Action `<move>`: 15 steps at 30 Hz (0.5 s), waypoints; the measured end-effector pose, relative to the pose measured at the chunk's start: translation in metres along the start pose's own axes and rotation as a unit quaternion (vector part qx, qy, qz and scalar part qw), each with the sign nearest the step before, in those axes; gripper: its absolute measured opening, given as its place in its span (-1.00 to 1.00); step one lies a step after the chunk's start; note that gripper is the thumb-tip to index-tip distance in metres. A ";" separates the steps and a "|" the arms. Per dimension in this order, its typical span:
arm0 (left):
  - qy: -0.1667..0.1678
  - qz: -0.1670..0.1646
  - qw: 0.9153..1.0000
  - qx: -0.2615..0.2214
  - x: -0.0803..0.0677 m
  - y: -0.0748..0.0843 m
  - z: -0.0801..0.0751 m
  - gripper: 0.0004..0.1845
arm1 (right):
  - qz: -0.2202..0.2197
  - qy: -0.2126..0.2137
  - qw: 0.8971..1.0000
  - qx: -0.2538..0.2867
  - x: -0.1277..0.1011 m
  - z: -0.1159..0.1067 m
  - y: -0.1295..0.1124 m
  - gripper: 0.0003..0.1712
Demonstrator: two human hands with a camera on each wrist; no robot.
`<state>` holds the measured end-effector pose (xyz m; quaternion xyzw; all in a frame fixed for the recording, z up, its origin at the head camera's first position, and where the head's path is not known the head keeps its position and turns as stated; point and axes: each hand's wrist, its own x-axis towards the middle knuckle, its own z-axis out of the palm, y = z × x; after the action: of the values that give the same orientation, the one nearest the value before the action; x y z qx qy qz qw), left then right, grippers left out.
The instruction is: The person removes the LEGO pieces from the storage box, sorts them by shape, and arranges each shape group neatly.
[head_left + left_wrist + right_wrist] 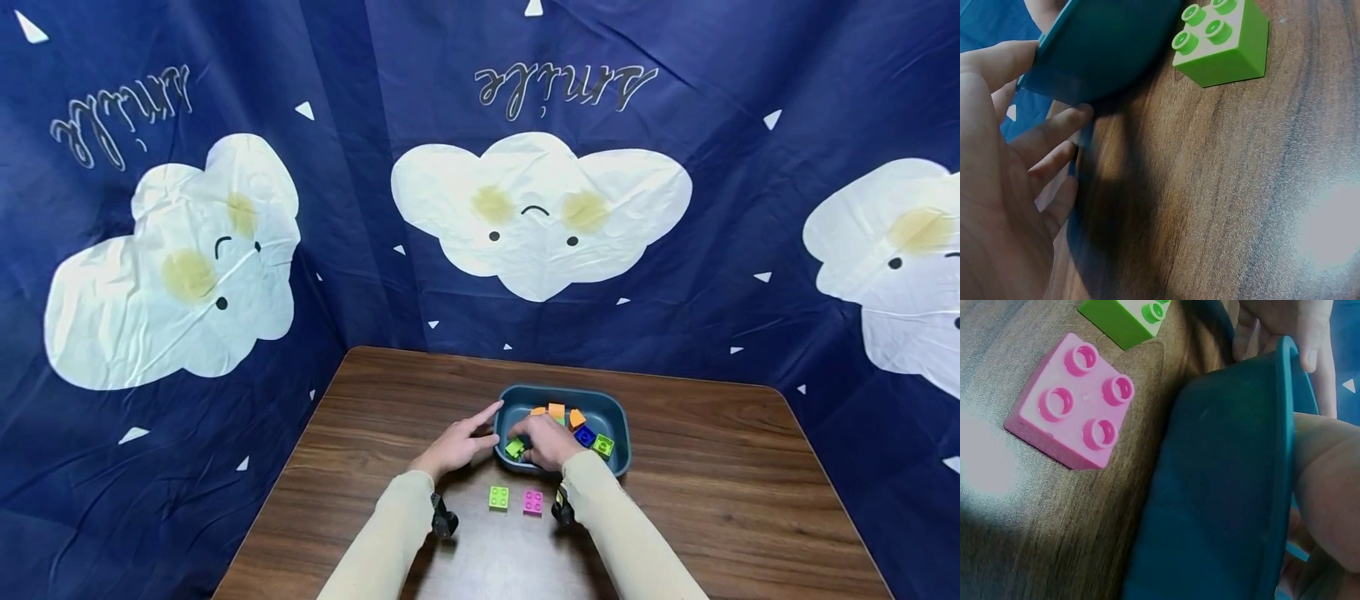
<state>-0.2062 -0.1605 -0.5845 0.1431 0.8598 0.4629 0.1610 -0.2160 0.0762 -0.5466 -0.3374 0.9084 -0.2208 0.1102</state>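
**K:** Over the near-left rim of the teal bin (617, 433), a lime brick (515, 448) was pinched by the right hand (550, 442), fingers curled round it. The brick was held just at the rim, not clear of it.

**M:** Left hand (459, 443)?

**K:** Spread flat, fingers straight, laid against the bin's left outer wall (1094, 56). Nothing was gripped. Probably the bin was being steadied so it wouldn't slide while bricks were dug out.

**M:** What else was in the bin?

**K:** Orange brick (556, 410), blue brick (584, 436), another green brick (603, 446), loosely piled. Some were hidden by the right hand.

**M:** On the table?

**K:** Green brick (498, 497) and pink brick (533, 502) were set studs up, side by side, slightly apart, just in front of the bin, between the forearms. Likely kept close for a short reach.

**M:** Room?

**K:** Wooden table (720, 500) was open to the right of the bin and along the near edge. The bin's near wall was close to the pink brick (1075, 403), not touching. Far edge was backed by a blue cloud curtain (540, 208), so little room was left behind.
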 end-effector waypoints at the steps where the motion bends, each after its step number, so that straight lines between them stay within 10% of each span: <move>1: 0.000 -0.002 1.000 -0.001 0.000 0.000 0.000 -0.29 | 0.002 -0.002 1.000 0.000 0.000 0.001 0.000 -0.58; 15: 0.002 0.003 1.000 -0.007 0.001 0.000 0.000 -0.29 | 0.037 -0.007 0.999 0.000 0.002 0.004 0.003 -0.68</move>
<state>-0.2066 -0.1603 -0.5850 0.1440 0.8565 0.4696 0.1587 -0.2179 0.0756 -0.5519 -0.3047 0.9196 -0.2146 0.1244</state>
